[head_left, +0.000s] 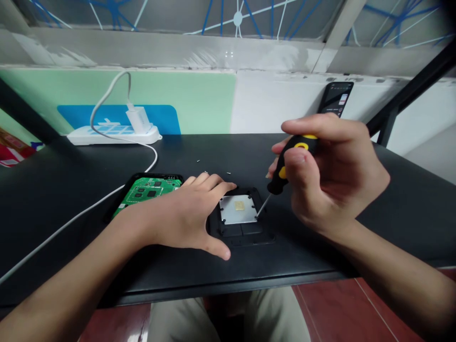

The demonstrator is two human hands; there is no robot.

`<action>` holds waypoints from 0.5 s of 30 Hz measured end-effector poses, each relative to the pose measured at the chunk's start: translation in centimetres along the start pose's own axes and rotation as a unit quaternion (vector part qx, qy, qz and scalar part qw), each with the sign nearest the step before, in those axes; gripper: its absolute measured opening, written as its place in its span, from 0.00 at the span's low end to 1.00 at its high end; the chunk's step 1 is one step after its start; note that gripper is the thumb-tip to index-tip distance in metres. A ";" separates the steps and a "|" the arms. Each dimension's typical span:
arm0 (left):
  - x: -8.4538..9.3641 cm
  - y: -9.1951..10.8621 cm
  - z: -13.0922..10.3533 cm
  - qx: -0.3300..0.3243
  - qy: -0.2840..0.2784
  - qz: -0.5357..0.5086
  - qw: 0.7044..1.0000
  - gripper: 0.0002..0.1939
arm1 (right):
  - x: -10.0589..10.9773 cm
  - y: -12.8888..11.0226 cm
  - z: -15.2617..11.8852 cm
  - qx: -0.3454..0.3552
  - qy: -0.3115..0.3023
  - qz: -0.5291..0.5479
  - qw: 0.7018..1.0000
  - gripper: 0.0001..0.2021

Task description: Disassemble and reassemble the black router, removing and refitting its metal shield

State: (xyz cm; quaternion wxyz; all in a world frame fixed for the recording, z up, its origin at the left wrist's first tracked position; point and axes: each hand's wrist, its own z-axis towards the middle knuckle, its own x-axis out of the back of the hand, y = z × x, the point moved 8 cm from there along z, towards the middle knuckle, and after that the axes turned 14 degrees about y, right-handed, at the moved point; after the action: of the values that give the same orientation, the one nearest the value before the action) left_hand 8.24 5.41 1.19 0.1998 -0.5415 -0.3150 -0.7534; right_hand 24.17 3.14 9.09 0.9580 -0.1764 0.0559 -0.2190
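A black plastic casing (pixel 242 230) lies flat on the table, with a silver metal plate (pixel 230 214) set in it. On the plate is a small yellowish square pad (pixel 239 205). My left hand (pixel 188 209) spreads over the casing's left side, fingers stretched out near its far edge and thumb apart toward me. In my right hand (pixel 331 175) is a black and yellow screwdriver (pixel 280 176), its handle wrapped by my fingers. The tip meets the plate's near right corner, at a screw point. Partly behind my left forearm, a green circuit board (pixel 147 190) sits in a black housing.
Several small screws (pixel 228 173) lie beyond my left hand on the black table (pixel 302 247). A white power strip (pixel 114 137) with a charger (pixel 138 118) stands at the back left. Its white cable (pixel 71 221) runs across the left side. A phone (pixel 335 99) leans on the wall.
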 end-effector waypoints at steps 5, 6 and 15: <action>-0.1 0.1 0.1 -0.004 -0.005 0.002 1.000 0.52 | 0.0 0.2 -0.2 -0.011 -0.008 0.005 1.000 0.11; -0.1 0.1 0.1 -0.003 -0.006 0.003 1.000 0.52 | 0.0 0.2 -0.3 -0.003 -0.001 0.006 1.000 0.11; -0.1 0.3 0.2 0.004 -0.018 0.003 1.000 0.52 | 0.0 -0.2 -0.2 0.020 0.040 -0.004 0.999 0.11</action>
State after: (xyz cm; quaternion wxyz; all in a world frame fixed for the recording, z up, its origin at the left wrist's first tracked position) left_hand 8.61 5.35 1.20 0.1983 -0.5553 -0.3196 -0.7417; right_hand 24.01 2.87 8.95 0.9575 -0.1485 0.0891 -0.2306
